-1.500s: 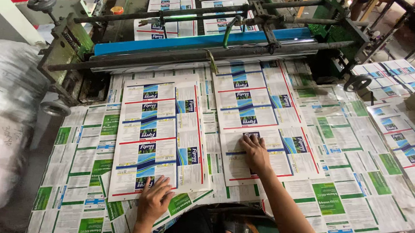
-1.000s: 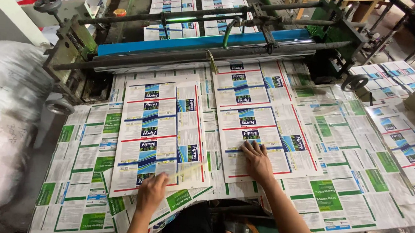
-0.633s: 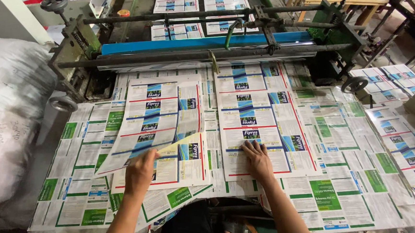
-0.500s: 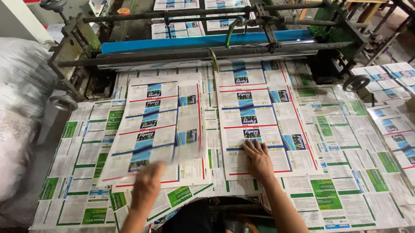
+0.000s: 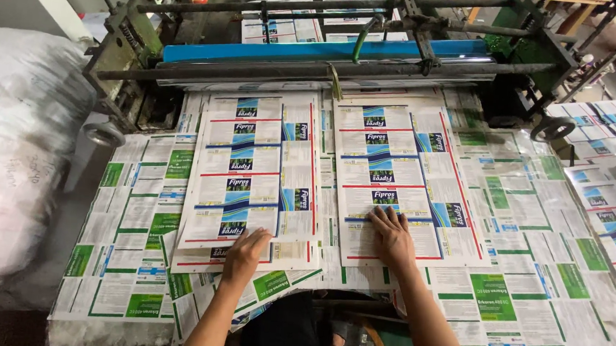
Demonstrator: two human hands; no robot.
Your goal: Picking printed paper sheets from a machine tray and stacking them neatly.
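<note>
A: Where are the hands right now?

B: The left hand (image 5: 245,251) lies on the near edge of the left stack of printed sheets (image 5: 254,173), fingers curled down over the top sheet's lower margin. Whether they pinch the edge or only press on it, I cannot tell. The right hand (image 5: 392,235) lies flat and spread on the right stack of printed sheets (image 5: 404,179), holding nothing, just pressing.

A: And where do the stacks sit?

B: Side by side on a table covered with green-printed sheets (image 5: 507,292), just in front of the machine's blue bar (image 5: 322,51) and its dark roller (image 5: 314,70). A big white sack (image 5: 17,155) bulges to the left.

A: How would you handle these stacks well?

B: I'd judge the left stack looks slightly fanned at its near corner, so keep the palm low and nudge the edges square rather than lifting one sheet. Keep the right palm's weight even, so that pile does not skate toward the roller. Thin sheets slide easily; slow, flat pressure suits them best.
</note>
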